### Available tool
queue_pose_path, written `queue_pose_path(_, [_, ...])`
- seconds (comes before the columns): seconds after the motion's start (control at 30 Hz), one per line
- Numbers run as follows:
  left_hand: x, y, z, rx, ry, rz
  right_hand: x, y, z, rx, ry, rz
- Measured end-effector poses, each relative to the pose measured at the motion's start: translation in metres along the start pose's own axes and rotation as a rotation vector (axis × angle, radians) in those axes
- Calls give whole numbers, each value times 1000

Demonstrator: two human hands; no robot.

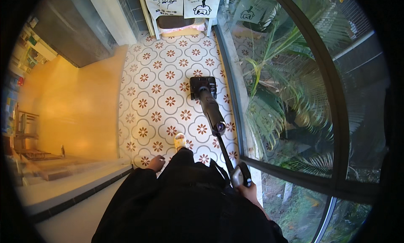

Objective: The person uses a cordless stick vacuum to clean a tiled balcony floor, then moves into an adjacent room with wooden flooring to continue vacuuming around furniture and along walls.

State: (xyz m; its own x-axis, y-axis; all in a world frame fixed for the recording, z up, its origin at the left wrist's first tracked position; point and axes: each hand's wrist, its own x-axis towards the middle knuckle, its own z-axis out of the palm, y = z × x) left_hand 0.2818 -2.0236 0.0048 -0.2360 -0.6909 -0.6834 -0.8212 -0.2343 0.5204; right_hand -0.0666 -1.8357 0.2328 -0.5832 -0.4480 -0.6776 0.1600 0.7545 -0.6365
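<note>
On the right, my right hand (248, 193) grips the grey and black handle (236, 177) of an upright cordless floor cleaner (210, 109). Its thin black pole slants forward to a thick dark body. The black floor head (203, 82) rests flat on the patterned tile floor (170, 101), ahead of me and near the window side. My left hand (157, 163) hangs beside my dark clothing, apart from the cleaner. No object shows in it, and its fingers are partly hidden. One foot in a yellow slipper (180, 141) stands on the tiles between my hands.
A white-legged stand (209, 28) with printed cloth panels (202, 6) is at the far end. A dark-framed glass wall (236, 117) runs along the right, with palm plants (268, 69) behind it. To the left lie a low ledge (85, 192) and glass showing a yellowish floor (85, 110).
</note>
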Motion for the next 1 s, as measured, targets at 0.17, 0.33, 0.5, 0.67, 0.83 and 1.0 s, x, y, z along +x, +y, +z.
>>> queue_pose_path(0.17, [37, 17, -106, -156, 62, -163, 93, -86, 83, 312, -27, 120])
queue_pose_path(0.33, [91, -54, -136, -47, 271, -64, 170, -173, 136, 261, -75, -65])
queue_pose_path(0.5, [130, -2, -135, -144, 177, -130, 262, -232, 137, 253, -45, -51])
queue_pose_path(0.67, [163, 56, -130, -213, 159, -157, 328, -294, 140, 182, -99, -45])
queue_pose_path(0.83, [188, 137, -149, -210, 149, -167, 377, -347, 116, -103, -131, -65])
queue_pose_path(1.0, [207, 190, -170, -273, 97, -228, 402, -384, 64, -556, -83, -234])
